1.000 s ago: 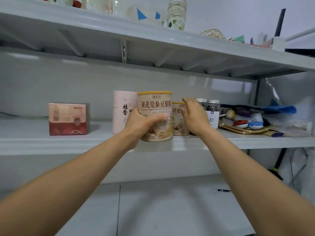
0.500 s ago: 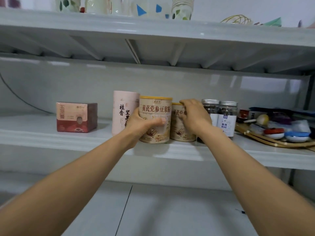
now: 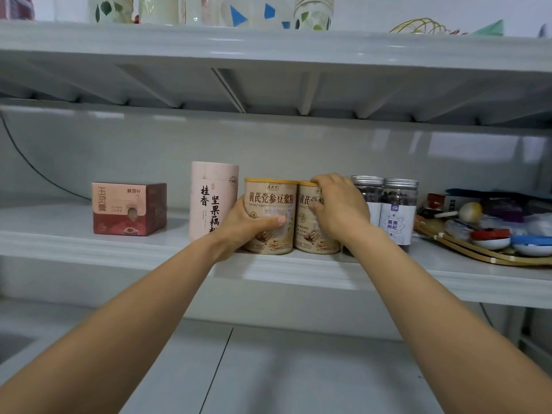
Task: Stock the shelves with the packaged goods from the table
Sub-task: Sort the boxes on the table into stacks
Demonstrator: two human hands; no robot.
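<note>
Two tins gripped at once: left hand [image 3: 242, 225] wrapped round the first tin [image 3: 270, 204] just right of the pink tube [image 3: 213, 192], thumb pressed across its label; right hand [image 3: 337, 210] curled over the rim and side of the second tin [image 3: 307, 234], one place further right of the tube. Both tins upright on the middle shelf [image 3: 149, 243], side by side and touching or nearly so, bases near the front edge. Looks like the settling step, with release yet to come. Risk from here: nudging the first tin sideways into the pink tube, tall and narrow, and rocking it; or shoving the second tin against the two dark jars [image 3: 398, 204] just beyond it, further right of the tube and close behind the right hand. Also possible: dragging a tin forward off the lip on letting go, with so little shelf in front of the bases. Gap between first tin and tube: impossible to tell, hidden by the left hand. Further out, well left of the tube, a red box [image 3: 128, 209], apart from everything. Far right of the tube, past the jars, a bamboo tray [image 3: 478, 255] crowded with small dishes and oddments, closing off that end. Above the tube, the ribbed underside of the upper shelf [image 3: 268, 46], with paper cups [image 3: 312, 10] on top. Behind and left of the tube, a dark cable [image 3: 30, 165] down the back wall.
</note>
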